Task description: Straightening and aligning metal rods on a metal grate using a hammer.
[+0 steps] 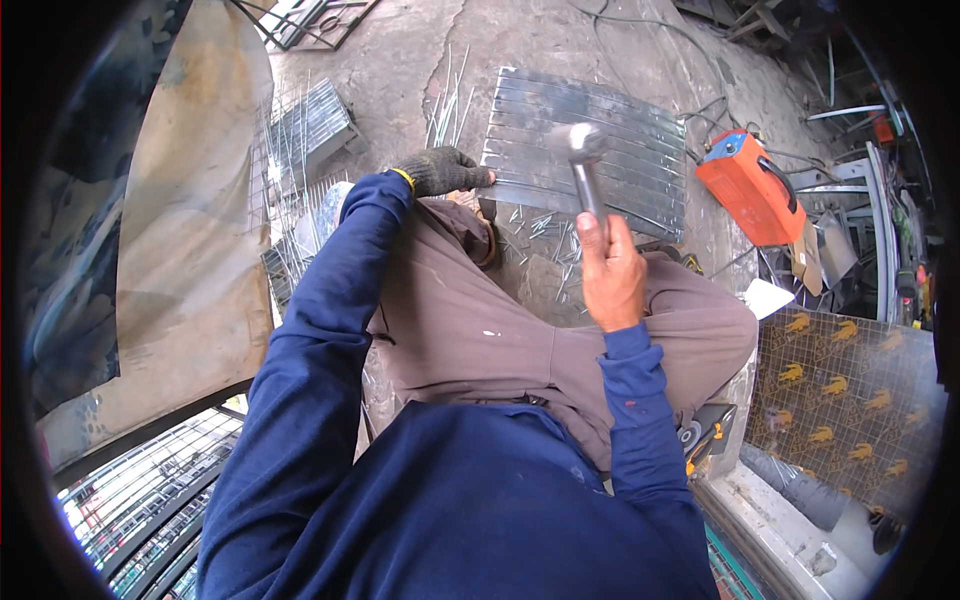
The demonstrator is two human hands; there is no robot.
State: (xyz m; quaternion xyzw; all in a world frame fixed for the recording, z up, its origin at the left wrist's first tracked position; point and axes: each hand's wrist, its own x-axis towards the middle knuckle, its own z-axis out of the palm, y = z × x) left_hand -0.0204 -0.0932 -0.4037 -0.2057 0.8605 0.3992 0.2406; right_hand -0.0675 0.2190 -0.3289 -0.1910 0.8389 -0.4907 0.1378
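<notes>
My right hand [612, 275], bare, is wrapped round the handle of a hammer [588, 170]. The hammer is raised, and its shiny head is blurred over a slatted grey metal panel [590, 120] lying on the ground. At the near left corner of that panel is my left hand [440, 172], in a dark glove with a yellow cuff edge. Its fingers are curled, and its bare fingertips close on the panel's edge; what lies under them is partly hidden. Short cut metal rods [545, 228] are scattered between my legs and the panel.
An orange machine [752, 190] with a black handle and cables stands right of the panel. Long thin rods [452, 110] lie beyond my left hand. Upright wire mesh and a metal box [312, 125] are to the left. A patterned board [840, 400] lies at the lower right.
</notes>
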